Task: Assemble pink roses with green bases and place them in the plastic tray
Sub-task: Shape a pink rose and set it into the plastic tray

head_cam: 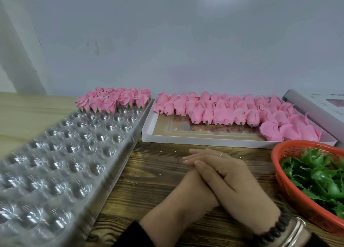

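Observation:
My right hand point(242, 187) lies flat across my left hand point(186, 194) on the wooden table, and neither holds anything. A clear plastic tray point(119, 165) with several round cups runs along the left. Several assembled pink roses with green bases point(113, 99) stand at its far end. Behind my hands, a shallow white box point(186, 139) holds several bare pink rose heads point(223, 109) lying on their sides. An orange basket point(279, 172) at the right is filled with green bases point(316, 172).
A grey wall rises right behind the tray and box. A white and grey carton point(316, 105) leans at the far right behind the box. Dark wood tabletop point(158, 165) shows between tray, box and basket.

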